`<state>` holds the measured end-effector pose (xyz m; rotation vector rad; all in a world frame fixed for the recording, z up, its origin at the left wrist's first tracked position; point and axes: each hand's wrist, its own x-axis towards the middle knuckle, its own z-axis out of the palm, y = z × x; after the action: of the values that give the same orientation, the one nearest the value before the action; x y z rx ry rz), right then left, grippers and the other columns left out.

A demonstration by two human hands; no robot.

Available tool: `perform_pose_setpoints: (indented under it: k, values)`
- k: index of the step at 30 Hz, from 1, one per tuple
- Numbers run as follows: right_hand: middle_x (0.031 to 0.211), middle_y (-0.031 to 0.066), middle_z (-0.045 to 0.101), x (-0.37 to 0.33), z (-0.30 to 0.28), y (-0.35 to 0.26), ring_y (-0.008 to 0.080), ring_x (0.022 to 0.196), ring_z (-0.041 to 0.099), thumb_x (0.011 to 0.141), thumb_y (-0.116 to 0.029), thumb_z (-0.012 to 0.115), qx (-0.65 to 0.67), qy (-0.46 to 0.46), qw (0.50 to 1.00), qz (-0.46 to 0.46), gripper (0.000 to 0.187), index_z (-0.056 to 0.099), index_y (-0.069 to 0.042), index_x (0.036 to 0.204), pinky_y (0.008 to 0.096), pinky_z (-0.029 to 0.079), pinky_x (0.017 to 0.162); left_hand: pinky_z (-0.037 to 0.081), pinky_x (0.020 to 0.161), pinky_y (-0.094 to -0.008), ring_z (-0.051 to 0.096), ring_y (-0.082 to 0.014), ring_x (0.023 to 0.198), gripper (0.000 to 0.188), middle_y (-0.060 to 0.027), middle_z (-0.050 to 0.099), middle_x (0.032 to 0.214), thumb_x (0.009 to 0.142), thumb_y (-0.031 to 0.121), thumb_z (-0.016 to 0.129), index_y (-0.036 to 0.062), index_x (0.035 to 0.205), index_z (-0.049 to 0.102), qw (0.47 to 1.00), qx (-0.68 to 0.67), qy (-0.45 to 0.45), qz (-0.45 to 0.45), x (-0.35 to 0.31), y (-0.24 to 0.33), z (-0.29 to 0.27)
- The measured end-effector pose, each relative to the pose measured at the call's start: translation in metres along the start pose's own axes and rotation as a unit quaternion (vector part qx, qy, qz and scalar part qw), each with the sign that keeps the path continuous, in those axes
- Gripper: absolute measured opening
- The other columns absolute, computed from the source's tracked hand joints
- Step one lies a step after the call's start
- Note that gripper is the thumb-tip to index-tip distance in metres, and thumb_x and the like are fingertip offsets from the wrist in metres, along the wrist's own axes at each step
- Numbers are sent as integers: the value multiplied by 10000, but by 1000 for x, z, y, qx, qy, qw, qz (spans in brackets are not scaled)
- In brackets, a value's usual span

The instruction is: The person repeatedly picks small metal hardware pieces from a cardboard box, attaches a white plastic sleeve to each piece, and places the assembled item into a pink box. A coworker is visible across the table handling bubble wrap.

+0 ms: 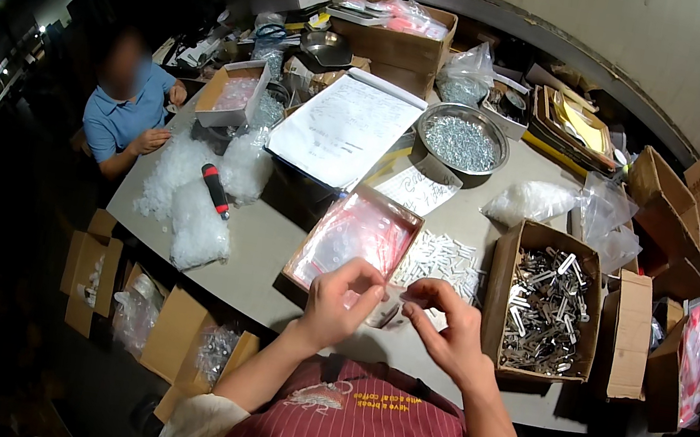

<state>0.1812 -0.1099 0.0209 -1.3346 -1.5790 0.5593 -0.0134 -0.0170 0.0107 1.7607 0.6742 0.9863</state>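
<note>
Between my hands, close to the table's near edge, is a small clear plastic bag (392, 307) with small dark and metallic pieces inside that I cannot make out. My left hand (337, 306) pinches one side of it, thumb against forefinger. The other side is pinched by my right hand (448, 329). Just beyond my left hand stands a shallow box (297, 267) of flat clear bags with red edges. A pile of small white plastic pieces (443, 262) lies beyond my right hand. To the right, a cardboard box (500, 290) holds many metal clips (549, 312).
A steel bowl (420, 134) of small screws and a clipboard with papers (346, 128) occupy the middle back. At left are bulging clear bags (198, 228) and a red-black screwdriver handle (215, 190). A person in blue (129, 112) sits beyond. Cardboard boxes (627, 334) crowd the right.
</note>
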Motion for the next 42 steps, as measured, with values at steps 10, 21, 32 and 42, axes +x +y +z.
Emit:
perform_pose_setpoints:
  k: [10, 21, 32, 42]
  values:
    - [874, 126, 624, -4, 34, -7, 324, 839, 589, 895, -51, 694, -92, -55, 990, -87, 116, 613, -22, 972, 405, 464, 793, 537, 620, -326, 713, -242, 710, 79, -109, 707, 816, 876, 69, 719, 28, 931, 681, 993, 113, 16, 18, -35, 6, -6]
    - [769, 123, 595, 51, 81, 41, 309, 763, 586, 779, -41, 625, -55, -32, 989, -135, 57, 610, -37, 834, 402, 475, 737, 517, 748, -260, 634, -120, 816, 143, -62, 641, 899, 998, 119, 617, 7, 1079, 579, 931, -56, 351, -80, -120, -46, -128]
    - [912, 111, 680, 159, 68, 196, 321, 929, 641, 840, -252, 759, -400, -35, 913, -69, 267, 697, -69, 1022, 453, 450, 874, 534, 902, -284, 652, -163, 1016, 265, -123, 676, 1119, 970, 39, 630, -19, 1227, 605, 921, 129, 294, -221, -189, -115, -183]
    - [908, 108, 739, 64, 82, 85, 143, 829, 679, 1026, -161, 598, 290, 130, 929, 190, 217, 671, 38, 1073, 279, 517, 775, 524, 937, -295, 652, -165, 1073, 281, -108, 674, 1123, 989, 8, 599, -24, 1267, 574, 972, -167, 62, -154, -71, -83, -102]
